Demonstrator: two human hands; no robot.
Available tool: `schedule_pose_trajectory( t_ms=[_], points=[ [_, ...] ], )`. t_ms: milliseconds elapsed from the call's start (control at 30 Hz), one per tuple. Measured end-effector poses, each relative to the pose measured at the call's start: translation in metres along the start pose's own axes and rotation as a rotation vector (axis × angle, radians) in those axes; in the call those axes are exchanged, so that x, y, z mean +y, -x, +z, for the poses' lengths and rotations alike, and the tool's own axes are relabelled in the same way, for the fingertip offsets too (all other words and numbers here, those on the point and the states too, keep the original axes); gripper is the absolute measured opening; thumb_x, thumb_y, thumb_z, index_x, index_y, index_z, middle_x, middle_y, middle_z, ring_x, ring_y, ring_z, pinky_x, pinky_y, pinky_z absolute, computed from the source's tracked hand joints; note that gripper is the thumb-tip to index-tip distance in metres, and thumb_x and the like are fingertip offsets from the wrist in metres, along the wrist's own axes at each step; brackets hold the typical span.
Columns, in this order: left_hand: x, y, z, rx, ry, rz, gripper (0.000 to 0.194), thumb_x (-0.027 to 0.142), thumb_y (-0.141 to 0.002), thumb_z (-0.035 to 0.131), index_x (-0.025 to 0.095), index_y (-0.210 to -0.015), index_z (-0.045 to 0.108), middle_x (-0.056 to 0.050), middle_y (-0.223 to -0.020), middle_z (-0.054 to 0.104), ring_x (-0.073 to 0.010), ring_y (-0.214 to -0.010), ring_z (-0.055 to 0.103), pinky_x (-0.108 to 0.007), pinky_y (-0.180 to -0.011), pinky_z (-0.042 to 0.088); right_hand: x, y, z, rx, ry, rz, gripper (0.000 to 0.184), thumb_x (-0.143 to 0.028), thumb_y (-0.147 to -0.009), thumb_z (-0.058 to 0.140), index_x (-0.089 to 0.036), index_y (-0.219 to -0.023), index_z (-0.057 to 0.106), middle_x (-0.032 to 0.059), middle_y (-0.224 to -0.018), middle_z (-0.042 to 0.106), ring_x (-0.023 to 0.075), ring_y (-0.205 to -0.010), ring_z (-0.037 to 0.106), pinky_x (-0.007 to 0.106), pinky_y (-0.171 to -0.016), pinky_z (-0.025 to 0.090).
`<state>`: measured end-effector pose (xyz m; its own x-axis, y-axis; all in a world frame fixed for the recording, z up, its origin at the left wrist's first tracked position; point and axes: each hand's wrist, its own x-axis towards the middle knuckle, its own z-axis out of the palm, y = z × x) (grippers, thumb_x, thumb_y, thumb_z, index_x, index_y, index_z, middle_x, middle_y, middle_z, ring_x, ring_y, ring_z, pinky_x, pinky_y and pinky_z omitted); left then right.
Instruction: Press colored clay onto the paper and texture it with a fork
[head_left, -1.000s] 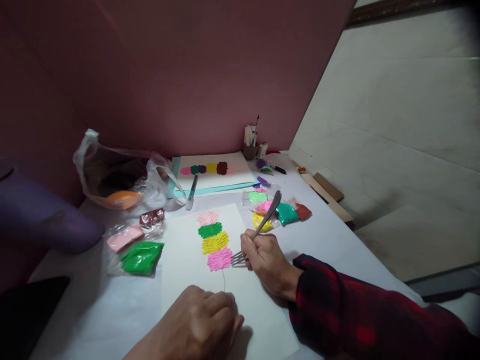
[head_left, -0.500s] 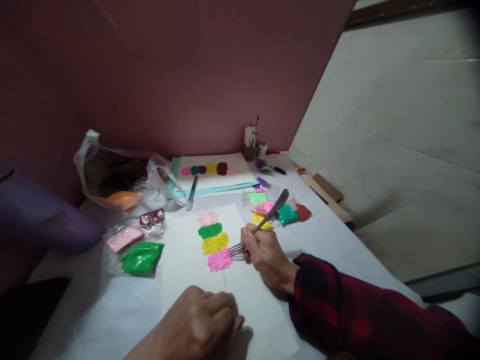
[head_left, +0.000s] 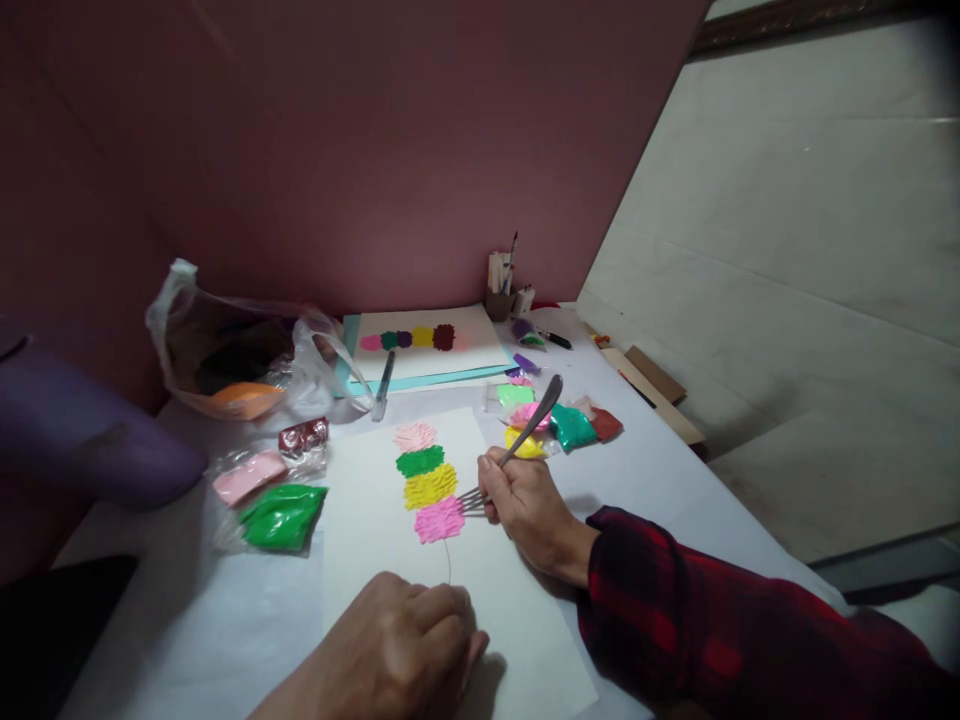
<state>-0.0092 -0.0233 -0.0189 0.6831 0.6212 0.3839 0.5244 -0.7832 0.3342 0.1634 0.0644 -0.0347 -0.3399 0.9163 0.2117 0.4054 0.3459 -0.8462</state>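
My right hand [head_left: 529, 510] grips a metal fork [head_left: 534, 422], its handle slanting up and away. The tines meet the right edge of a pink clay patch [head_left: 439, 521]. Beyond that patch, in a column on the white paper [head_left: 367, 560], lie a yellow patch [head_left: 430, 487], a green patch [head_left: 421, 461] and a pale pink patch [head_left: 415, 437], their surfaces ridged. A thin curved line runs from the pink patch toward me. My left hand [head_left: 397, 640] rests on the paper's near part with curled fingers; whatever they hold, if anything, is hidden.
Left of the paper lie clay packets, one green [head_left: 283, 517]. More packets [head_left: 574, 428] lie right. Behind are a pen [head_left: 383, 385], a sheet with coloured patches [head_left: 480, 340] and a brush cup [head_left: 500, 300]. A plastic bag [head_left: 176, 340] and purple cylindrical object [head_left: 97, 430] stand left.
The fork's tines have shifted slightly away from me along the pink patch's right edge, and its handle has tilted back and forth. My left hand stays in place.
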Motion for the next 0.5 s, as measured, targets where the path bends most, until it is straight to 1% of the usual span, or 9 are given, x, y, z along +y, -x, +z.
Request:
schedule_pose_trajectory(
  t_ms=[100, 200, 267, 400, 433, 500],
  points=[
    [0.0007, -0.0006, 0.0008, 0.011, 0.008, 0.006, 0.03, 0.005, -0.089, 0.041, 0.016, -0.064, 0.053, -0.002, -0.061, 0.06, -0.0122, -0.043, 0.051, -0.028, -0.042, 0.037, -0.0019, -0.0013, -0.0007, 0.006, -0.006, 0.037, 0.037, -0.028, -0.097, 0.034, -0.019, -0.063, 0.043, -0.0028, -0.05, 0.045, 0.0086, -0.042, 0.042, 0.021, -0.041, 0.031],
    [0.0004, 0.0, 0.0016, -0.013, 0.007, 0.01, 0.029, 0.006, -0.09, 0.041, 0.016, -0.065, 0.053, -0.002, -0.061, 0.06, -0.0124, -0.044, 0.051, -0.028, -0.042, 0.037, -0.0022, -0.0022, -0.0012, 0.006, -0.033, 0.102, 0.037, -0.029, -0.098, 0.034, -0.019, -0.064, 0.044, -0.0033, -0.047, 0.046, 0.007, -0.037, 0.039, 0.02, -0.037, 0.028],
    [-0.0003, 0.0004, 0.0016, -0.038, 0.004, 0.008, 0.029, 0.007, -0.09, 0.042, 0.016, -0.065, 0.053, -0.002, -0.061, 0.06, -0.0127, -0.044, 0.052, -0.028, -0.042, 0.037, -0.0011, -0.002, -0.0012, 0.012, -0.069, 0.156, 0.038, -0.031, -0.098, 0.035, -0.018, -0.064, 0.044, -0.0036, -0.045, 0.047, 0.0066, -0.035, 0.04, 0.019, -0.036, 0.028],
    [-0.0005, -0.0011, -0.0008, -0.04, -0.008, -0.011, 0.027, 0.005, -0.089, 0.043, 0.015, -0.066, 0.054, -0.003, -0.063, 0.061, -0.013, -0.046, 0.056, -0.027, -0.044, 0.039, 0.002, 0.0008, -0.0011, 0.049, -0.21, 0.231, 0.04, -0.04, -0.098, 0.038, -0.018, -0.065, 0.045, -0.0048, -0.044, 0.046, 0.0065, -0.033, 0.041, 0.017, -0.034, 0.031],
    [0.0, -0.0018, -0.0016, -0.033, -0.012, -0.007, 0.028, 0.006, -0.089, 0.042, 0.016, -0.066, 0.054, -0.002, -0.062, 0.061, -0.0128, -0.045, 0.056, -0.027, -0.043, 0.039, 0.0023, 0.002, -0.0014, 0.07, -0.255, 0.231, 0.04, -0.042, -0.097, 0.038, -0.018, -0.066, 0.045, -0.0048, -0.045, 0.045, 0.0066, -0.034, 0.04, 0.017, -0.033, 0.03],
    [0.0011, -0.0032, -0.0024, 0.039, -0.019, 0.014, 0.029, 0.008, -0.089, 0.044, 0.017, -0.063, 0.052, -0.001, -0.058, 0.06, -0.0116, -0.041, 0.053, -0.026, -0.04, 0.037, 0.0018, 0.0049, -0.0026, 0.104, -0.311, 0.177, 0.042, -0.046, -0.098, 0.037, -0.018, -0.067, 0.045, -0.0038, -0.049, 0.046, 0.0072, -0.036, 0.042, 0.017, -0.033, 0.03]
  ],
)
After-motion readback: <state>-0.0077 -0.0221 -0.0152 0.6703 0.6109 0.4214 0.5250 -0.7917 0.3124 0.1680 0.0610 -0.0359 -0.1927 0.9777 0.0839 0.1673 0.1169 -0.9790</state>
